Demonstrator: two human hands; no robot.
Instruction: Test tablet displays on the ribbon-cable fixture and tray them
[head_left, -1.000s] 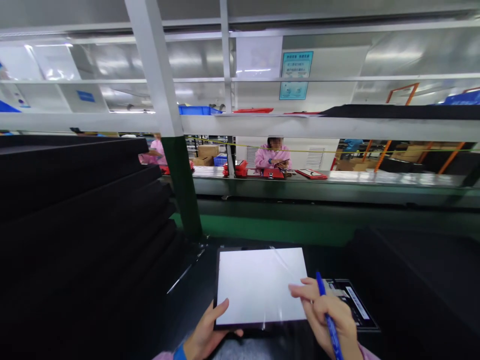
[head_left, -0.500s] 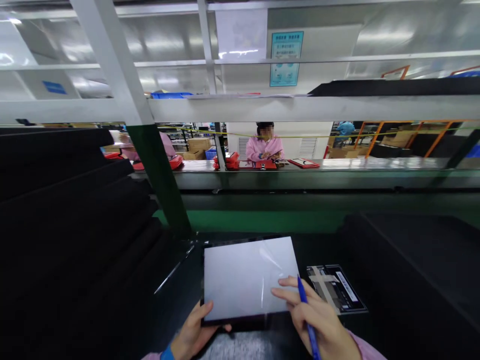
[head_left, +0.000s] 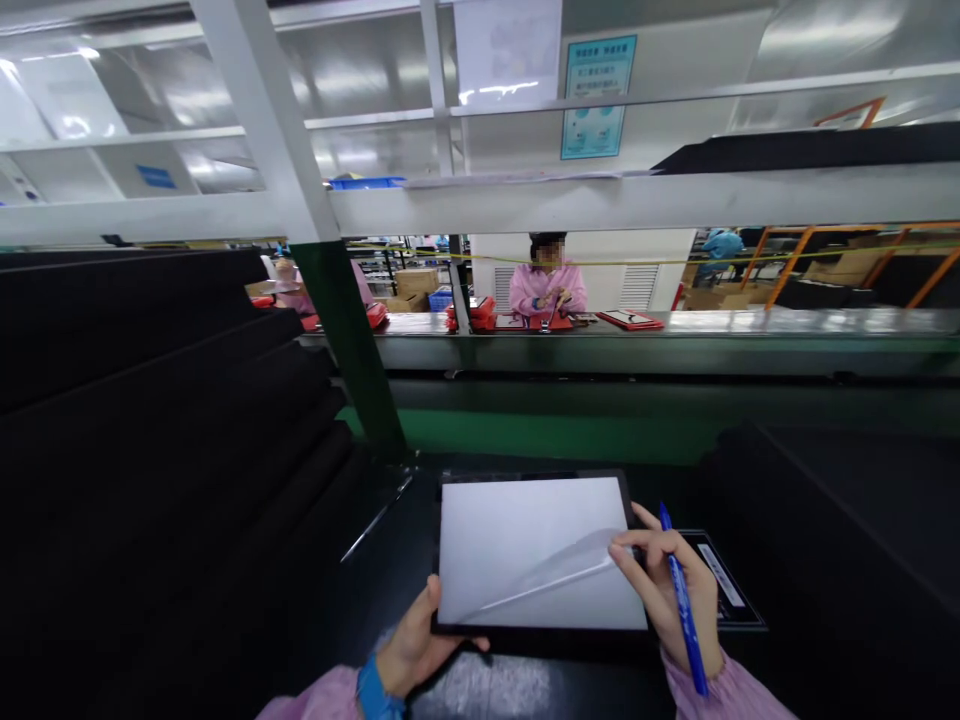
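Observation:
A flat panel (head_left: 525, 520) with a white face and black border is tilted up above the dark bench. Its lower left corner is gripped by my left hand (head_left: 420, 640), thumb on the front edge and fingers beneath. At the panel's right side, my right hand (head_left: 671, 585) pinches a clear film (head_left: 562, 572) between thumb and forefinger; the film rises in a fold across the white face. A blue pen (head_left: 686, 610) is also held between the fingers of that hand. Behind my right hand lies a second panel (head_left: 727, 580) with a white label, partly covered.
Stacks of black sheets stand at the left (head_left: 150, 450) and right (head_left: 847, 520). A thin clear strip (head_left: 377, 518) lies left of the panel. Beyond a green and white post (head_left: 352, 340), a person in pink (head_left: 547, 290) sits at another bench with red items.
My right hand has gone from touching the white face with spread fingers to pinching the film and lifting a fold. The view has shifted, and the panel appears further right and more level.

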